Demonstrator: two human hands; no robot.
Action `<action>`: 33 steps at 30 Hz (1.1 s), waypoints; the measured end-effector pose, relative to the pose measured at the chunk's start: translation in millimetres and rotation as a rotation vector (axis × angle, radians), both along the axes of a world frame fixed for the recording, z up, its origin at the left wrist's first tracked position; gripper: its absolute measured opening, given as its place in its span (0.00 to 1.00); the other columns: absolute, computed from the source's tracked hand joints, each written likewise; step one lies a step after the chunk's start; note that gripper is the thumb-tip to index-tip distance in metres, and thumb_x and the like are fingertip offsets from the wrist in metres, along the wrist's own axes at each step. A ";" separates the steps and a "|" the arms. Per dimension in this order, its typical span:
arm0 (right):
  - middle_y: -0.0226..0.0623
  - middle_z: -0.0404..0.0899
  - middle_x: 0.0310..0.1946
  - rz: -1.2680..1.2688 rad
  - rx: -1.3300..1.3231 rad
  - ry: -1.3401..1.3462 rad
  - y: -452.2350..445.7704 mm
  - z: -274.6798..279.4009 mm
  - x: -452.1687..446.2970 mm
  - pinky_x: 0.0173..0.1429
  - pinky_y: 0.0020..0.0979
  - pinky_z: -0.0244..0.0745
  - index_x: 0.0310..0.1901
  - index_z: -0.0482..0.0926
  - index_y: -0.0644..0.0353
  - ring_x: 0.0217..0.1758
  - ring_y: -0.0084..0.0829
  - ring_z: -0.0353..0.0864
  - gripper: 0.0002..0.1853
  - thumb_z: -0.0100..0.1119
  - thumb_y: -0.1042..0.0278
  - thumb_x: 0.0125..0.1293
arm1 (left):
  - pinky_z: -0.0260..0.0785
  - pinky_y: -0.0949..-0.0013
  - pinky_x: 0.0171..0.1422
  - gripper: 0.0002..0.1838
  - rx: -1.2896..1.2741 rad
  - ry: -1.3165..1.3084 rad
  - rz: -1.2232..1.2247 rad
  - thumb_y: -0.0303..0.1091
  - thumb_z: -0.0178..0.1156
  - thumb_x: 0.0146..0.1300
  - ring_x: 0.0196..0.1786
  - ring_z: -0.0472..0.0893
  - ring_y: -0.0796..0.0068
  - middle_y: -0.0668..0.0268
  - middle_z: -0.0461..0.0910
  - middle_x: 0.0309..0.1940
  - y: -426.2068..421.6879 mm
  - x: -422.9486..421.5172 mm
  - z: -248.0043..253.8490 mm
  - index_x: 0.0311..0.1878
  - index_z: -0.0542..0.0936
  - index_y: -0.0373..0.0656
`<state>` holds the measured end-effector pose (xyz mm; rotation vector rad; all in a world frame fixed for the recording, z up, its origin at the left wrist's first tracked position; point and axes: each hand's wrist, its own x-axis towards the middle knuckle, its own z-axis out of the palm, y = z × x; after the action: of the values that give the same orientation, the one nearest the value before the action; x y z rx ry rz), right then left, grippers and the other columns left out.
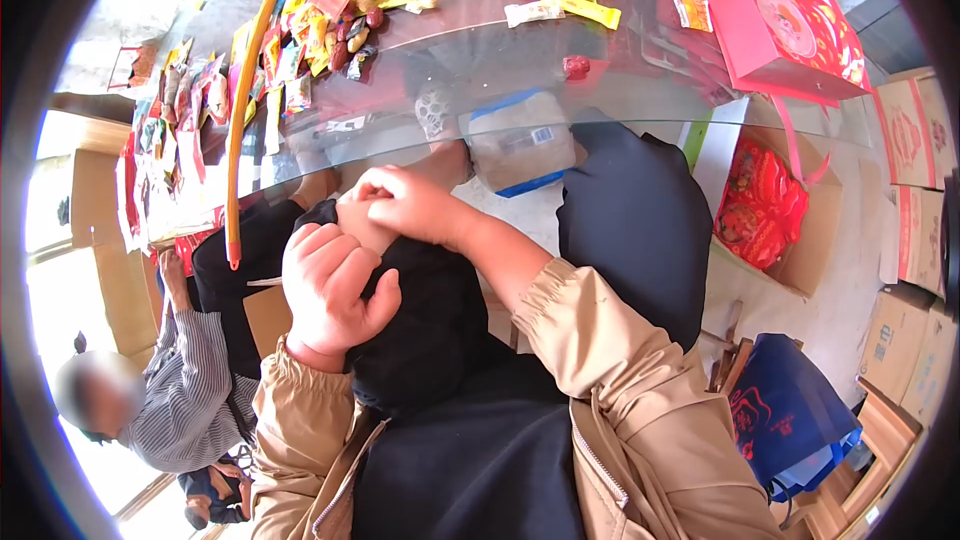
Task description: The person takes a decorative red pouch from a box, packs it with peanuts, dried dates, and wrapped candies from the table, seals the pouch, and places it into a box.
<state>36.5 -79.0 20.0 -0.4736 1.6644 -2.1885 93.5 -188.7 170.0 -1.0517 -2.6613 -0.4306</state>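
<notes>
Raised above the dark trouser leg (430, 330), my left hand (335, 285) has its fingers curled in, its thumb held apart and nothing visible in it. My right hand (412, 204) reaches across and bends its fingers over a patch of bare skin (366, 227) just past my left hand. That skin looks like part of a leg, but I cannot make out which part. Beyond both hands is the glass tabletop (420, 50), where wrapped candies (325, 25) are heaped and spread. Under the glass edge lies a white pack with blue ends (522, 145).
An orange stick (250, 90) lies across the table's left edge. At right stand a pink box (770, 25), a carton with red packets (765, 200), a blue bag (790, 410) and stacked cartons (895, 340). A person in a striped shirt (195, 390) sits at left.
</notes>
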 end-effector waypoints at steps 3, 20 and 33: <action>0.42 0.85 0.41 0.069 -0.037 0.177 14.0 30.3 7.1 0.51 0.33 0.79 0.41 0.86 0.63 0.45 0.33 0.85 0.10 0.61 0.72 0.60 | 0.61 0.60 0.31 0.11 0.028 0.012 -0.007 0.34 0.68 0.43 0.22 0.70 0.63 0.67 0.68 0.18 0.4 0.9 0.3 0.21 0.74 0.44; 0.46 0.88 0.44 -0.108 0.225 -0.144 -28.2 -106.8 -29.7 0.55 0.39 0.78 0.43 0.87 0.61 0.49 0.42 0.86 0.16 0.59 0.59 0.63 | 0.62 0.60 0.33 0.12 -0.040 -0.043 -0.031 0.37 0.65 0.51 0.23 0.71 0.62 0.64 0.71 0.19 11.2 6.5 13.8 0.23 0.76 0.41; 0.45 0.88 0.37 -0.258 0.507 0.003 -18.7 -125.9 -36.3 0.52 0.44 0.76 0.37 0.87 0.59 0.47 0.45 0.85 0.15 0.58 0.56 0.61 | 0.62 0.60 0.32 0.12 -0.059 -0.073 -0.037 0.37 0.66 0.49 0.22 0.70 0.63 0.65 0.70 0.18 13.1 4.7 16.1 0.22 0.75 0.42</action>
<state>0.2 -97.7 -105.9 -0.1266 2.2866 -1.8110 98.2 -175.6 186.2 -1.1248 -2.7383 -0.4072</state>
